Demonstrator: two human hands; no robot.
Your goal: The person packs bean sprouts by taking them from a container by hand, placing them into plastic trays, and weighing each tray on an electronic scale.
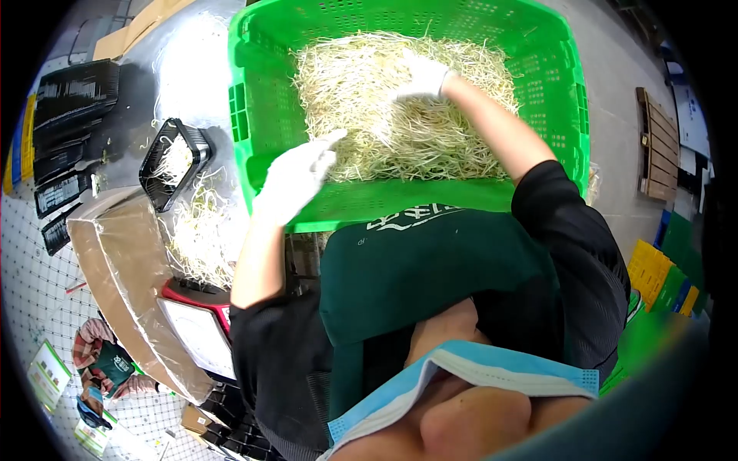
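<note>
A large green plastic crate (261,115) in front of me holds a heap of pale bean sprouts (430,142). My right hand (424,78), in a white glove, lies on the heap toward its far side, thumb and fingers apart; its fingertips are washed out by glare. At the crate's near left edge is my left hand (296,180), also gloved in white. Its index finger stretches toward the sprouts and nothing shows in its grasp. To the left, a black plastic tray (201,146) contains a small portion of sprouts.
Loose sprouts (201,238) lie on the metal table (138,146) beside a red-and-white scale (196,330) and a cardboard box (127,269). Stacked black trays (77,96) stand far left. Another person (108,361) is at lower left. A wooden pallet (657,146) is at right.
</note>
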